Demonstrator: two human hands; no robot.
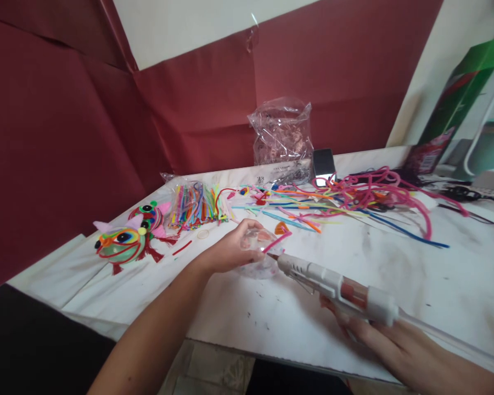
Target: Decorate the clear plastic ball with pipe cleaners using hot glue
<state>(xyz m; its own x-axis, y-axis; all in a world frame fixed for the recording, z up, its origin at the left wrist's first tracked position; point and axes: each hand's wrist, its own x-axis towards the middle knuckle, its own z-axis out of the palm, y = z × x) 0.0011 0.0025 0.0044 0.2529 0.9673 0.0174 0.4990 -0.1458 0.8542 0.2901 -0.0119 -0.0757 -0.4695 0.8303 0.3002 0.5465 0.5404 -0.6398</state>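
Note:
My left hand (233, 247) is curled around a clear, rounded plastic piece (258, 270) low over the white table. A short pink pipe cleaner (278, 242) slants up at that piece, close to my left fingertips; whether it is attached I cannot tell. My right hand (364, 329) grips a white hot glue gun (321, 278) from below, with a glue stick trailing from its back. The gun's nozzle points left and is at or very near the pipe cleaner's lower end. Just behind the plastic piece is a small orange bit (281, 227).
Two decorated lantern-like animal heads (123, 244) stand at left. A bag of coloured pipe cleaners (197, 206) lies behind them. Loose pink pipe cleaners (379, 189) tangle at back right. A clear plastic bag (282, 134) leans against the red backing; a green box (456, 109) stands far right.

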